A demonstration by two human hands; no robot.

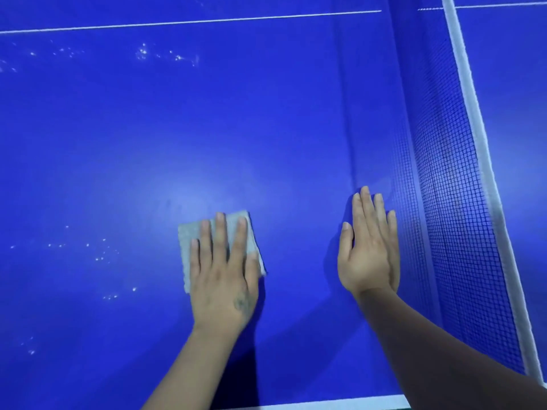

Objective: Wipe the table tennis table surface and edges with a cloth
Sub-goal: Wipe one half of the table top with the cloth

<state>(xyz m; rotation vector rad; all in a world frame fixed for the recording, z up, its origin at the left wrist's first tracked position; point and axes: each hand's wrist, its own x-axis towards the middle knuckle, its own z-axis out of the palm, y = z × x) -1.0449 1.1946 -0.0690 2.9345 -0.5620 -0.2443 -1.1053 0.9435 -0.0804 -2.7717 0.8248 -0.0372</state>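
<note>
The blue table tennis table (207, 128) fills the view. A folded pale grey cloth (189, 235) lies flat on it near the front middle. My left hand (222, 273) presses down on the cloth with its fingers spread, covering most of it. My right hand (368, 247) rests flat on the bare surface to the right, fingers together and pointing away, close beside the net; it holds nothing.
The dark mesh net (450, 187) with a white top band (473, 108) runs along the right side. A white centre line (189, 22) crosses the far surface. A white edge line (325, 405) marks the near rim. Small white specks (142, 51) dot the left part.
</note>
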